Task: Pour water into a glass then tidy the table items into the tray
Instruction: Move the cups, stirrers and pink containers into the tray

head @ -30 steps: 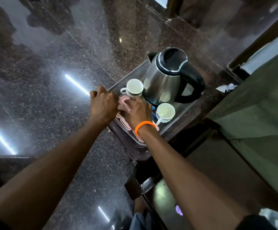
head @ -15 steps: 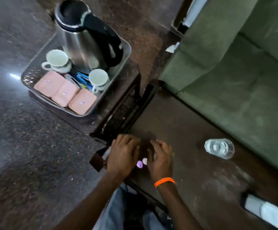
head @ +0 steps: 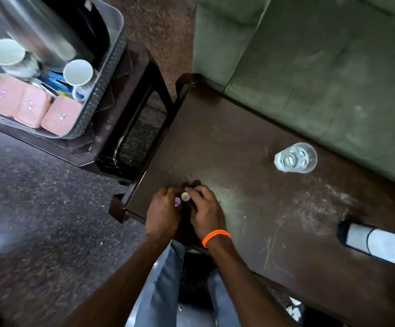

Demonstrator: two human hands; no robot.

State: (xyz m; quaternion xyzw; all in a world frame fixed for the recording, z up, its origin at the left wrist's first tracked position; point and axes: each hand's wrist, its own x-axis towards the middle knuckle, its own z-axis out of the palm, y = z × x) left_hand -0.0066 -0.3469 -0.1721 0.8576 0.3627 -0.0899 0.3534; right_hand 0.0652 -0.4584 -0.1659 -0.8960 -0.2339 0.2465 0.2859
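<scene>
A grey tray [head: 111, 67] sits on a low stand at the upper left. It holds a steel kettle [head: 43, 36], two white cups [head: 6, 53] [head: 78, 73], three pink packets [head: 30, 107] and blue sachets [head: 55, 82]. A glass of water [head: 295, 158] stands on the dark wooden table [head: 250, 208], far from both hands. My left hand [head: 162, 215] and right hand [head: 207, 212] rest side by side at the table's near left corner, fingers curled. A small purple piece [head: 177, 202] shows at my left fingertips. A small whitish round piece [head: 185, 197] shows at my right fingertips.
A white cylinder with a black end [head: 378, 244] lies on the table at the right edge. A green sofa [head: 321, 67] runs along the table's far side. Dark speckled floor [head: 38, 220] lies to the left. My knees in blue jeans are under the table edge.
My hands left the pink packets in the tray and came back to the table's near left corner. They now close on two small pieces there, and the view has swung right.
</scene>
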